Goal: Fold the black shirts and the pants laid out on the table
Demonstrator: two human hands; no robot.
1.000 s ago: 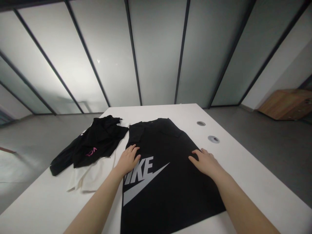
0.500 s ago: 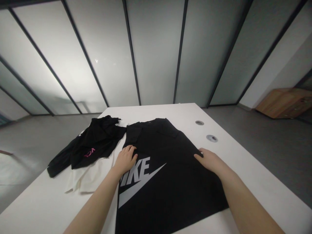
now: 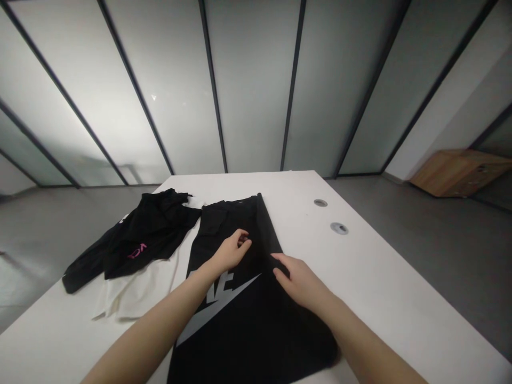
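A black T-shirt (image 3: pixel 256 325) with a large white NIKE print lies lengthwise on the white table, its neckline at the far end. Its right side is turned inward along a long fold. At that fold my right hand (image 3: pixel 300 277) has the cloth between thumb and fingers. My left hand (image 3: pixel 232 249) is over the middle of the shirt, above the print, fingers loosely curled and thumb apart, with nothing in them. Part of the lettering is hidden by my left forearm.
To the left lies a rumpled black garment (image 3: pixel 148 234) with pink lettering, partly over a white cloth (image 3: pixel 140 293). Two round cable grommets (image 3: pixel 339 228) are set in the table (image 3: pixel 384 298) on the right. A frosted glass partition (image 3: pixel 252 96) stands behind; a wooden cabinet (image 3: pixel 452 173) is at far right.
My right hand has moved left, bringing the shirt's right side inward. My left hand has left the shirt's left edge and moved right, over its middle. The view has shifted slightly.
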